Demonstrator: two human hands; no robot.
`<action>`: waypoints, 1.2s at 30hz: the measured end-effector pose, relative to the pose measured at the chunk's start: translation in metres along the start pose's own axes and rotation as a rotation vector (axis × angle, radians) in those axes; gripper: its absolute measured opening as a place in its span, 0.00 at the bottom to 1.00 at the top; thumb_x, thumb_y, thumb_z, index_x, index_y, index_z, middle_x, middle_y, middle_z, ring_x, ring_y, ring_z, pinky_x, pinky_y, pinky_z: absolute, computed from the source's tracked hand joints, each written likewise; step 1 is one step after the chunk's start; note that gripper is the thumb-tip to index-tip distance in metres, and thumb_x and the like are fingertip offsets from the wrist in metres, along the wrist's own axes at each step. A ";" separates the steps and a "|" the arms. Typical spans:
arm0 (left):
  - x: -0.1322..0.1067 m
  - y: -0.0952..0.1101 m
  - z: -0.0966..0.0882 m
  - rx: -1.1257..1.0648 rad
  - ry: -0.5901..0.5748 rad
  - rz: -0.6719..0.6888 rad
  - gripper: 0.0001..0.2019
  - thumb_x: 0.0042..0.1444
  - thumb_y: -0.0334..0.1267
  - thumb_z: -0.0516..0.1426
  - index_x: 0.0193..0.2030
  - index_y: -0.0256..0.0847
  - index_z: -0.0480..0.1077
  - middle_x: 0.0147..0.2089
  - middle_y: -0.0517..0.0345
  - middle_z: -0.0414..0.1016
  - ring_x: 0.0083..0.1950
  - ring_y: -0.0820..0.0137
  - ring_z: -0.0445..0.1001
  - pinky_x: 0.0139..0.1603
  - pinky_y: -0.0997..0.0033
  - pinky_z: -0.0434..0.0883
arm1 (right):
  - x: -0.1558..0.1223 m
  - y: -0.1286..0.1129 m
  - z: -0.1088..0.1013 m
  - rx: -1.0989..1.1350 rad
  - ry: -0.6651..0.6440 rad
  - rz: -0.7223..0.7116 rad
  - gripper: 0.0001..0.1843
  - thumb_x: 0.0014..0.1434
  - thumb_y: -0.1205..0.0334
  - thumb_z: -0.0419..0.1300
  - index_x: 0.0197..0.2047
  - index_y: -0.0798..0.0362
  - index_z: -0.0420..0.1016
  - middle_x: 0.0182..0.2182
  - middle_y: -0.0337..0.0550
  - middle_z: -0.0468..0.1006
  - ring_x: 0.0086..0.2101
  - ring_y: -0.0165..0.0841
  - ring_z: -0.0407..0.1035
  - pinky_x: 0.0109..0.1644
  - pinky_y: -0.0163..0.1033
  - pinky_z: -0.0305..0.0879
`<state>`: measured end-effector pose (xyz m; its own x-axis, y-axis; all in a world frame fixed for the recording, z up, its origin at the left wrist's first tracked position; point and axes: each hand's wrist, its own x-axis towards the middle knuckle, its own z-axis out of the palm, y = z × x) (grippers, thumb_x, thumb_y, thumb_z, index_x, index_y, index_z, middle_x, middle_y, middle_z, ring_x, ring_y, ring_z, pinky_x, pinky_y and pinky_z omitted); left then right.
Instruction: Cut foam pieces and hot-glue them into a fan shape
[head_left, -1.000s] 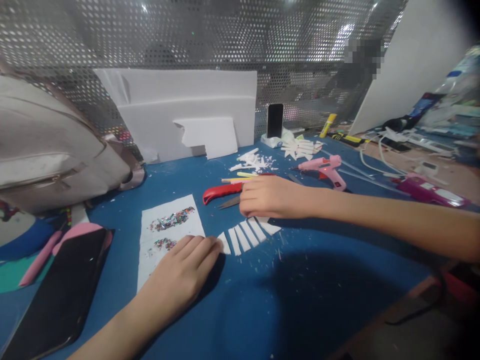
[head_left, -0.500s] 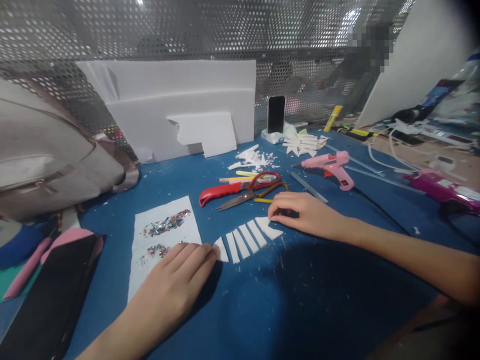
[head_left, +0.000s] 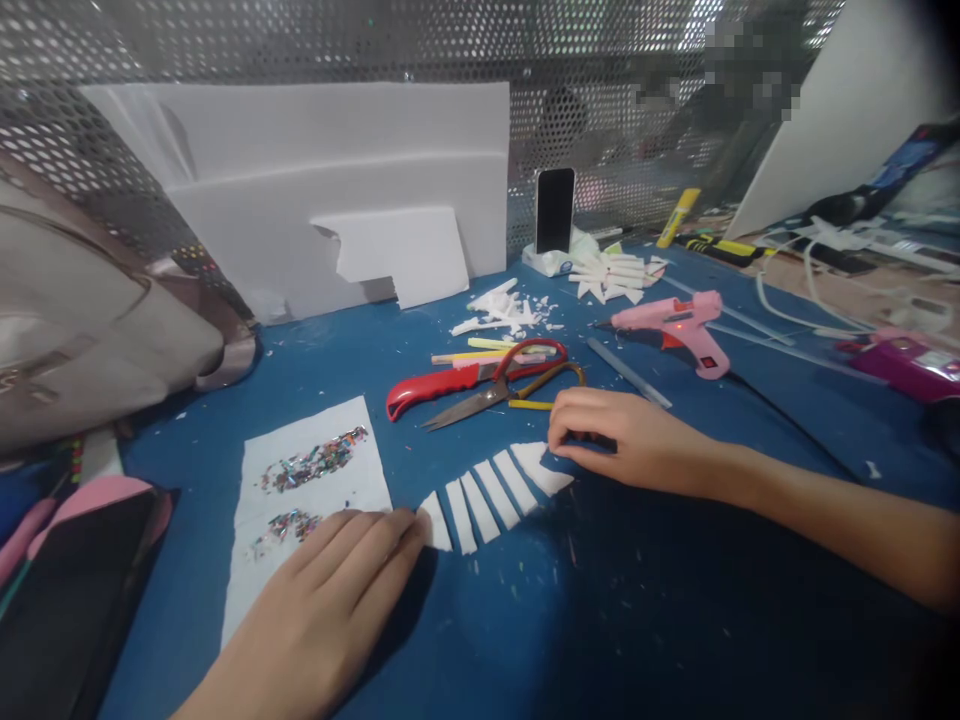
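A row of white cut pieces (head_left: 480,505), seemingly foam board, lies on the blue tabletop in a fish-like outline with narrow gaps between strips. At the left end, my left hand (head_left: 322,590) has its fingers pressed together on the pointed piece (head_left: 436,524). My right hand (head_left: 615,435) is curled, thumb and fingertips closed at the edge of the tail-shaped piece (head_left: 541,466) at the other end. Just behind the row lie scissors (head_left: 480,400) with red and worn yellowish handles, across a red-handled tool (head_left: 435,388). Both hands' fingertips are partly hidden.
Colourful glitter bits (head_left: 315,460) lie on white paper (head_left: 251,500) at left, near a dark phone-like slab (head_left: 67,610). A pink glue gun (head_left: 675,325) with its cord rests at right. Foam scraps (head_left: 502,312), a propped phone (head_left: 555,210) and white board (head_left: 337,140) are behind.
The camera view has shifted slightly, so things appear moved across the picture. Both hands stay at the two ends of the white row, and the pieces keep nearly the same arrangement.
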<state>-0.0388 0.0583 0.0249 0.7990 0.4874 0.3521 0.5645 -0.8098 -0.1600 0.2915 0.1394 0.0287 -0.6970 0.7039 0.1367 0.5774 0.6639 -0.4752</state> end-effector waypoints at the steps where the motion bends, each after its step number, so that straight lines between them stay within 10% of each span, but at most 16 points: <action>1: 0.000 0.000 0.000 -0.002 0.001 0.000 0.17 0.65 0.24 0.44 0.54 0.30 0.69 0.49 0.48 0.72 0.48 0.64 0.66 0.52 0.62 0.61 | 0.000 0.000 0.000 -0.003 -0.005 0.000 0.06 0.63 0.64 0.55 0.38 0.51 0.73 0.39 0.43 0.74 0.39 0.33 0.68 0.43 0.38 0.62; 36: -0.005 0.002 0.008 0.044 -0.006 -0.025 0.16 0.65 0.26 0.45 0.55 0.34 0.67 0.49 0.49 0.73 0.47 0.63 0.69 0.51 0.59 0.64 | -0.002 0.001 0.002 -0.191 0.031 -0.129 0.13 0.69 0.61 0.49 0.40 0.52 0.74 0.39 0.44 0.75 0.38 0.33 0.69 0.41 0.38 0.63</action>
<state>-0.0404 0.0567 0.0155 0.7855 0.5095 0.3512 0.5930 -0.7821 -0.1917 0.2926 0.1385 0.0263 -0.7585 0.6159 0.2131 0.5568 0.7823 -0.2791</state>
